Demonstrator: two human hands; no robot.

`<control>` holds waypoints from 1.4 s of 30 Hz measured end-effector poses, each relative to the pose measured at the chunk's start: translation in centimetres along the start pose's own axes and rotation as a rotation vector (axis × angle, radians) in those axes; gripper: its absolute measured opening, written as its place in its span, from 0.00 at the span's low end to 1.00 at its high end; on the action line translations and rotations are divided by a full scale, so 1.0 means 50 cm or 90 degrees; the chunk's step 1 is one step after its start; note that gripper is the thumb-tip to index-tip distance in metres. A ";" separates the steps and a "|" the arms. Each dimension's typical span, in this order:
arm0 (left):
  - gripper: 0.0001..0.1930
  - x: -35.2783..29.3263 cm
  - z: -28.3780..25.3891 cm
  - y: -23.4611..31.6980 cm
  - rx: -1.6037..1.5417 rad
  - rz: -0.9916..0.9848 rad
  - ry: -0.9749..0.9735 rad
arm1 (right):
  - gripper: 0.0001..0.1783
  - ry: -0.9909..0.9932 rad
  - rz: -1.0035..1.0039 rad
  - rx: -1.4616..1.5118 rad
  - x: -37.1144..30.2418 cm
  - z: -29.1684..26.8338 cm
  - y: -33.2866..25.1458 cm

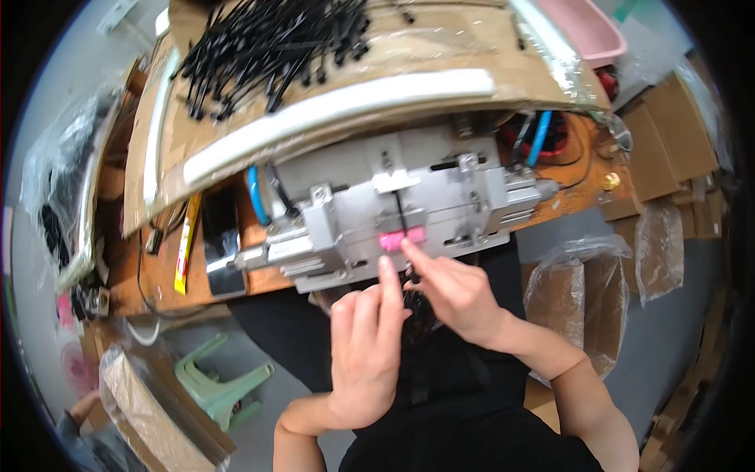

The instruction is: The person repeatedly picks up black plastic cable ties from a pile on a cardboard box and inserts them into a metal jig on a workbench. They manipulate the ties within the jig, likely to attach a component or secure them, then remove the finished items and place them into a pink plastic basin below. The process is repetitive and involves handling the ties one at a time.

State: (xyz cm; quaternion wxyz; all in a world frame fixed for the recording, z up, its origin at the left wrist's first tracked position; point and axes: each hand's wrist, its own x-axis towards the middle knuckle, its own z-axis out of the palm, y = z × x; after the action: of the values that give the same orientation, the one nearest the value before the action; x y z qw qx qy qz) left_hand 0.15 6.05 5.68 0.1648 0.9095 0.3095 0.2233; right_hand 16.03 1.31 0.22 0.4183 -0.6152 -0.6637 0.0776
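Note:
A metal clamping fixture (370, 212) lies along the table's front edge, with a bright pink block (392, 240) at its middle. A thin black stick-like part (400, 208) runs from the white top piece of the fixture down to the pink block. My right hand (460, 299) has its index fingertip on or just at the block, where the black part ends; its other fingers curl beneath, partly hidden. Just below the block, my left hand (366, 346) points its index finger upward, the other fingers loosely bent. Nothing shows in the left hand.
A heap of black stick-like parts (275, 47) covers a raised cardboard sheet (440, 47) edged with white foam strips. A dark phone (223, 244) and a yellow strip (186, 244) lie to the left. A green stool (224, 381) and plastic-wrapped boxes (582, 299) stand on the floor.

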 end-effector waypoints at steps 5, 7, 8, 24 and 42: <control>0.32 -0.002 -0.009 -0.014 0.048 0.014 0.056 | 0.39 -0.026 0.009 -0.013 -0.023 0.018 0.012; 0.27 0.007 -0.044 -0.054 0.104 0.028 0.088 | 0.42 0.016 -0.089 -0.054 0.017 0.008 -0.005; 0.23 0.024 -0.065 -0.065 0.157 0.021 0.086 | 0.40 0.008 -0.106 -0.032 0.039 0.000 -0.003; 0.12 0.385 -0.131 -0.192 0.082 0.115 -0.001 | 0.13 0.067 -0.049 -0.462 0.547 -0.017 0.165; 0.10 0.496 -0.071 -0.129 0.050 0.183 -0.030 | 0.06 0.095 -0.098 0.053 0.489 -0.223 0.187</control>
State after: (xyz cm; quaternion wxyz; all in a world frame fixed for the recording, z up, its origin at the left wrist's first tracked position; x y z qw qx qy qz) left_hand 12.77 27.24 13.39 0.1029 0.9552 0.1805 0.2108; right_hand 32.93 20.46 12.80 0.4967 -0.5484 -0.6722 0.0263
